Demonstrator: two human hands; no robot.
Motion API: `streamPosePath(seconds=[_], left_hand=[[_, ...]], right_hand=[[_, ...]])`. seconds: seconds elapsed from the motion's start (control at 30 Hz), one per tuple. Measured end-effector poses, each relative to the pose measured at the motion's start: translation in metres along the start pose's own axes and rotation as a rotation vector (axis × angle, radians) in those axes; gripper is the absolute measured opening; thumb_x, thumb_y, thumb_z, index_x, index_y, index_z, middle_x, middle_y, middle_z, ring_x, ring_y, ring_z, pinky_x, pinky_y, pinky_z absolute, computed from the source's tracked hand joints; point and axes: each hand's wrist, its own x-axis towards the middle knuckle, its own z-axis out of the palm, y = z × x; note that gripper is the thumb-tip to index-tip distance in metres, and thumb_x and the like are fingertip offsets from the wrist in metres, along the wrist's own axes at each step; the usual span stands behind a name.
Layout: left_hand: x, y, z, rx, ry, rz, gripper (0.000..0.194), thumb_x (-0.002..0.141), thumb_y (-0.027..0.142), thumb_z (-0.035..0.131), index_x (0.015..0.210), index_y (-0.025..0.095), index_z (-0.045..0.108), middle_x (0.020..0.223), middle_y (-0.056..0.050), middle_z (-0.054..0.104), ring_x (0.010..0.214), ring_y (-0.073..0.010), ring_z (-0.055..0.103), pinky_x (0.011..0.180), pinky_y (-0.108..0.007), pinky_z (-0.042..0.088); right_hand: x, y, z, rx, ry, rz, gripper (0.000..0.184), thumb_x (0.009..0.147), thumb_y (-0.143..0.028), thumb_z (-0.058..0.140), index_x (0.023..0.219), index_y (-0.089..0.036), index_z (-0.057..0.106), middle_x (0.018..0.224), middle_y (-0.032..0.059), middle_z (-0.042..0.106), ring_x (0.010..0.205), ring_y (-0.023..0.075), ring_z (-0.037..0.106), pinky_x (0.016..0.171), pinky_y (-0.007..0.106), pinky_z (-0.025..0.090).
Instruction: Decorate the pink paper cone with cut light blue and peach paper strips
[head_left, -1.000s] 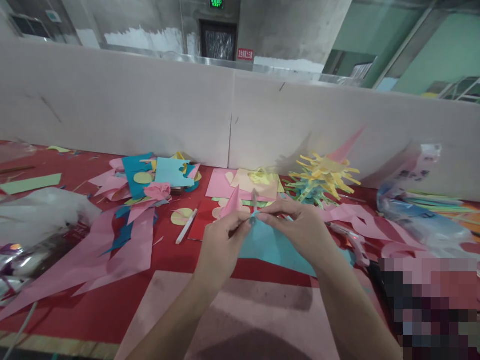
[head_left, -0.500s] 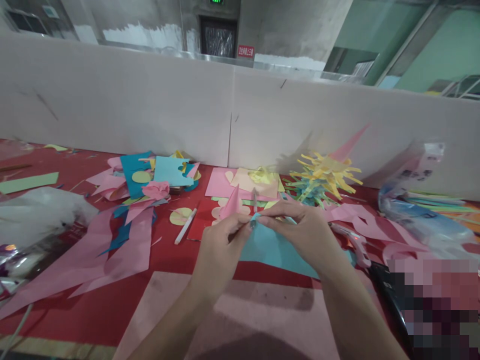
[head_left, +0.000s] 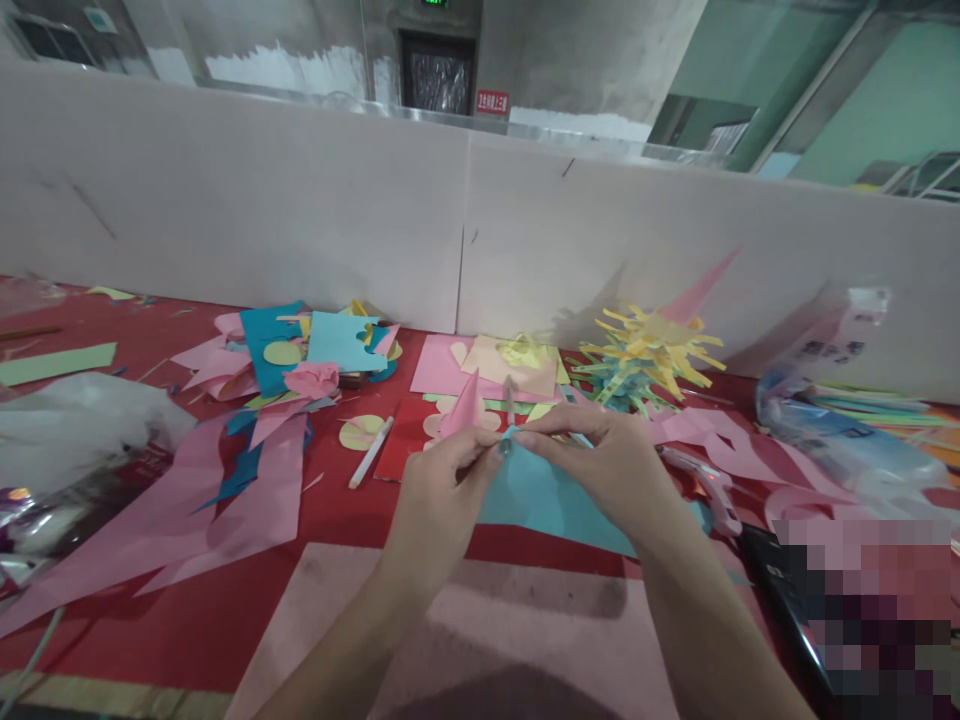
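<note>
Fingertips of my left hand [head_left: 454,475] and my right hand [head_left: 592,445] meet over the middle of the table, pinching a small piece of light blue paper [head_left: 508,434]. Most of that piece is hidden by the fingers. Beneath them lies a larger blue paper sheet [head_left: 551,500]. Just beyond my fingers are a pink paper cone [head_left: 463,402] with pale rounded petals and a thin grey pointed thing [head_left: 510,395], whose lower part is hidden. A white pen [head_left: 370,454] rests left of my left hand. A glue gun [head_left: 709,485] lies beside my right forearm.
A pink sheet [head_left: 480,640] covers the near red table. Paper scraps [head_left: 262,480] and a plastic bag [head_left: 82,430] lie left. A fringed yellow paper shape [head_left: 660,345] stands back right. A black phone-like object [head_left: 784,600] lies near right; a white partition [head_left: 300,200] stands behind.
My fingers have shifted very slightly on the small blue piece, and less of it shows above them. Everything else stays as it was.
</note>
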Motion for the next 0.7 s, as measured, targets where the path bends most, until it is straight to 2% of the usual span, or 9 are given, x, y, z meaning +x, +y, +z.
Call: streamPosePath(seconds=[0.13,0.23,0.3,0.5,0.57,0.7], left_hand=[[0.005,-0.004,0.003,-0.043,0.014,-0.001,0.020,0.081,0.034,0.046,0.080,0.018,0.059,0.065,0.003,0.055,0.060,-0.0100,0.047,0.053,-0.019,0.035],[0.012,-0.010,0.000,0.000,-0.032,-0.021,0.019,0.076,0.035,0.053,0.068,0.018,0.056,0.058,0.005,0.049,0.054,-0.0088,0.044,0.049,-0.018,0.033],[0.017,-0.016,-0.005,0.027,-0.043,-0.054,0.024,0.073,0.037,0.057,0.060,0.017,0.055,0.054,0.005,0.047,0.052,-0.0086,0.043,0.047,-0.018,0.033],[0.034,-0.026,-0.017,-0.304,-0.086,-0.162,0.029,0.069,0.044,0.061,0.068,0.016,0.061,0.061,0.001,0.059,0.058,-0.0128,0.057,0.061,-0.024,0.049],[0.038,-0.026,-0.017,-0.314,-0.051,-0.158,0.030,0.069,0.045,0.061,0.069,0.016,0.061,0.058,0.002,0.058,0.056,-0.0132,0.058,0.062,-0.026,0.050],[0.042,-0.023,-0.008,-0.284,0.101,-0.150,0.035,0.070,0.050,0.057,0.070,0.016,0.059,0.059,0.002,0.056,0.056,-0.0132,0.056,0.059,-0.026,0.049]], right_hand=[[0.001,0.000,0.003,-0.042,0.082,-0.051,0.013,0.073,-0.031,0.062,0.067,-0.020,0.066,0.068,-0.0005,0.064,0.066,0.0127,0.055,0.063,0.025,0.042],[0.006,0.007,0.004,-0.045,0.201,-0.063,0.016,0.075,-0.032,0.059,0.066,-0.019,0.062,0.063,-0.0013,0.059,0.059,0.0107,0.050,0.058,0.024,0.039],[0.011,0.014,0.004,-0.026,0.237,-0.046,0.019,0.076,-0.035,0.059,0.068,-0.018,0.061,0.061,-0.0018,0.056,0.055,0.0099,0.047,0.054,0.023,0.037],[0.024,0.028,0.000,0.018,0.278,-0.083,0.020,0.079,-0.034,0.055,0.068,-0.018,0.057,0.060,-0.0023,0.053,0.055,0.0093,0.045,0.052,0.023,0.035],[0.027,0.028,0.000,0.025,0.291,-0.096,0.020,0.079,-0.035,0.054,0.069,-0.018,0.056,0.060,-0.0024,0.052,0.055,0.0094,0.045,0.052,0.023,0.034],[0.031,0.029,0.006,0.045,0.376,-0.131,0.020,0.080,-0.036,0.053,0.070,-0.018,0.053,0.059,-0.0031,0.050,0.054,0.0095,0.043,0.052,0.023,0.034]])
